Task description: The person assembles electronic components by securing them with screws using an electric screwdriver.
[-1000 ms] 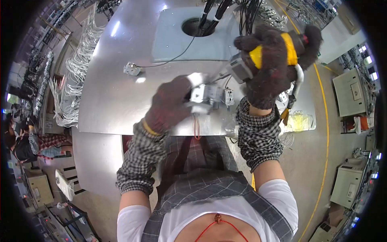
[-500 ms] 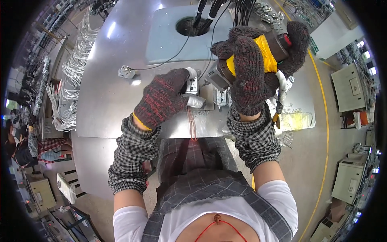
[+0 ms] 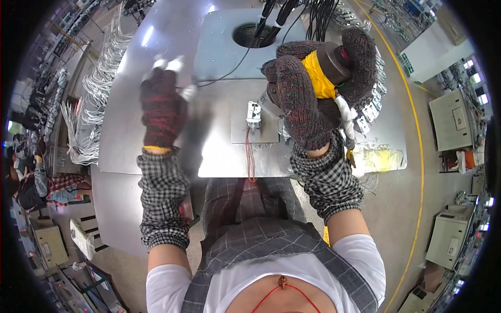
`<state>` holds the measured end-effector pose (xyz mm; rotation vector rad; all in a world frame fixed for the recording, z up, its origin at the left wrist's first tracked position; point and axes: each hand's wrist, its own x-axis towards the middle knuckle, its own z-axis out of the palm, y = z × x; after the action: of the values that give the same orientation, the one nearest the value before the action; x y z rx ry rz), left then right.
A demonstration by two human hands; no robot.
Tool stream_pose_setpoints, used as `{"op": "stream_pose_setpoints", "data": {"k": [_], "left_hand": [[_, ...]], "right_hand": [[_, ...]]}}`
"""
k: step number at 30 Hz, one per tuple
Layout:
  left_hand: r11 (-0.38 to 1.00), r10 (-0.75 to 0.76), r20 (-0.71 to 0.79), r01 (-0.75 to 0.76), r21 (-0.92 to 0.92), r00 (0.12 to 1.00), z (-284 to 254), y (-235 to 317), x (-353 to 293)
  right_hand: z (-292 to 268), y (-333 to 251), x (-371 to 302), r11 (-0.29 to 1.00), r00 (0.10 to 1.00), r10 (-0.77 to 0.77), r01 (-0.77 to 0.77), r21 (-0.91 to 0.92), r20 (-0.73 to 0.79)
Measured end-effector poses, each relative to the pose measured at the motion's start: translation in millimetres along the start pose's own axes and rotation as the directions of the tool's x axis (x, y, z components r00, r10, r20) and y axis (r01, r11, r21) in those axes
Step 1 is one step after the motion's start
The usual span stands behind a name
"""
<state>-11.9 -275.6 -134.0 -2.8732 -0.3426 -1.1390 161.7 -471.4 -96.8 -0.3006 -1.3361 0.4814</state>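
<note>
My right hand [image 3: 302, 104], in a dark red-and-black knit glove, is closed round a dark, round-bodied handheld tool [image 3: 334, 62] wrapped in yellow tape, with a grey block at its lower left end. Below that block, a small silver metal block [image 3: 253, 112] with thin reddish wires [image 3: 250, 156] sits on a flat plate [image 3: 240, 134]. My left hand [image 3: 163, 112], gloved with white fingertips, is over the left part of the metal table, blurred, its fingers stretched and thumb apart. A thin dark cable [image 3: 224, 78] runs to it; the cable's end is hidden under the hand.
A blue-grey panel [image 3: 214, 47] with a round hole [image 3: 254, 35] passes thick black cables [image 3: 274, 23]. Bundles of white wires [image 3: 94, 109] hang at the left. Several silver parts [image 3: 373, 104] line the right edge near a yellowish clear packet [image 3: 383, 159].
My left hand has let go of the silver block and moved left to the small metal piece on the cable. My right hand, with the tool, has shifted slightly left.
</note>
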Motion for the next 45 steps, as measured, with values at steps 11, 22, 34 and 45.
{"op": "stream_pose_setpoints", "data": {"k": [11, 22, 34, 45], "left_hand": [[0.624, 0.067, 0.414, 0.286, -0.727, 0.908, -12.2, 37.9, -49.2], [0.143, 0.038, 0.473, 0.464, -0.874, 0.88, -19.8, 35.9, -39.0], [0.637, 0.052, 0.398, 0.276, -0.719, 0.916, 9.7, 94.4, -12.4], [0.857, 0.045, 0.545, 0.247, -0.451, 0.837, -3.5, 88.9, 2.4]], "right_hand": [[-0.9, 4.1, -10.6, 0.957, 0.98, 0.082, -0.129, -0.259, -0.183], [8.8, 13.5, -26.4, 0.827, 0.914, 0.119, -0.307, -0.472, -0.387], [32.2, -41.3, -21.4, 0.817, 0.746, -0.393, 0.014, -0.577, -0.537], [30.8, -12.5, -59.7, 0.737, 0.728, 0.023, -0.475, -0.48, -0.686]]}}
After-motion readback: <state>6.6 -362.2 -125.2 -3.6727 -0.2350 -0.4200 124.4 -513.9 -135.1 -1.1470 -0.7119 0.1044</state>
